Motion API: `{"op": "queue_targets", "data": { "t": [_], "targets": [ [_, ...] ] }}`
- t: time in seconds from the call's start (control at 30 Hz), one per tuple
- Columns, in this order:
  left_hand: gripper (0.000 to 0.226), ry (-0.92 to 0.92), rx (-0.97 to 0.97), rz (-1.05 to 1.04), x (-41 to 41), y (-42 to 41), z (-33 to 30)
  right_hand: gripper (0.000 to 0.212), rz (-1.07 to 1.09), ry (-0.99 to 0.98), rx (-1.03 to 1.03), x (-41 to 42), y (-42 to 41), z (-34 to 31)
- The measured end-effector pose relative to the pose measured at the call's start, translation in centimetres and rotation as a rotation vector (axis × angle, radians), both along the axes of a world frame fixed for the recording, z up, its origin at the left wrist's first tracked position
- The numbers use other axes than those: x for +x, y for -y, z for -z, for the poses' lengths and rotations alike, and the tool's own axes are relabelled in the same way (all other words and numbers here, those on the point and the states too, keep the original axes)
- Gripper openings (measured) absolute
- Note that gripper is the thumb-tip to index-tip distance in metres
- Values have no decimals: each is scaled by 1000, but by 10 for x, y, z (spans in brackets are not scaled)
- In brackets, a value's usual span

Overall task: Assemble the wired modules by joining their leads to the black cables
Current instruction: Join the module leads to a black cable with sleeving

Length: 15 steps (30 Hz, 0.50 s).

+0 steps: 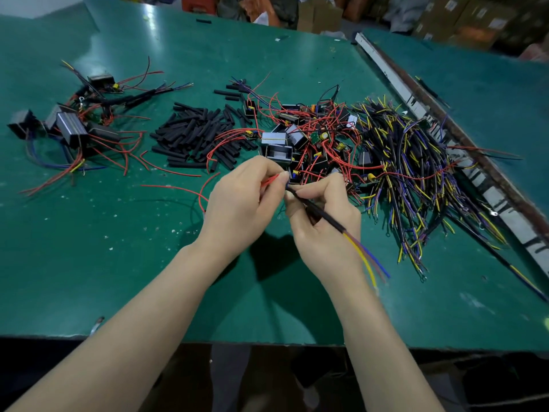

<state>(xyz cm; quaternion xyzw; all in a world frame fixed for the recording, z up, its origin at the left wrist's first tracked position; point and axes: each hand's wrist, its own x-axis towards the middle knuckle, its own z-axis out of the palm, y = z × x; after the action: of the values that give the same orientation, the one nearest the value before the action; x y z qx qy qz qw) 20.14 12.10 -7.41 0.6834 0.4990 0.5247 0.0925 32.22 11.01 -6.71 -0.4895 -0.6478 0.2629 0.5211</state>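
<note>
- Nearest us, both forearms reach over the near edge of the green table (89,263) and converge toward the middle of the scene.
- The right hand (323,221) curls its fingers round a black cable (323,217), which slopes down to the near right; its yellow, blue and purple cores fan out loose below the wrist.
- The left hand (240,203) pinches the red leads (269,181) between thumb and fingertips, just beside the cable's far end.
- We judge the step in hand to be joining lead to cable. To do it well, we would keep both pinches close to the joint, align the bare ends, and hold the cable steady while the left fingers work. Whether the ends already touch we cannot tell; the fingers hide them.
- Just beyond the hands lies the heap of modules (300,138), tangled in red wire.
- To the right, a pile of black cables (410,162) waits.
- To the left of the heap, short black sleeves (193,138) lie scattered.
- At the far left sits a group of joined modules (71,126).
</note>
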Motion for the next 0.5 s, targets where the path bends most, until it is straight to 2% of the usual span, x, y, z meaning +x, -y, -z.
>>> {"op": "queue_targets", "data": {
  "t": [0.07, 0.2, 0.5],
  "targets": [
    [18, 95, -45, 58, 1, 0, -2, 20, 50, -77, 45, 5, 11, 11],
    [15, 244, -149, 175, 3, 4, -5, 26, 71, -261, -11, 8, 0, 3],
    [15, 342, -251, 317, -1, 3, -7, 26, 56, -274, 50, 11, 3, 2]
  ]
}}
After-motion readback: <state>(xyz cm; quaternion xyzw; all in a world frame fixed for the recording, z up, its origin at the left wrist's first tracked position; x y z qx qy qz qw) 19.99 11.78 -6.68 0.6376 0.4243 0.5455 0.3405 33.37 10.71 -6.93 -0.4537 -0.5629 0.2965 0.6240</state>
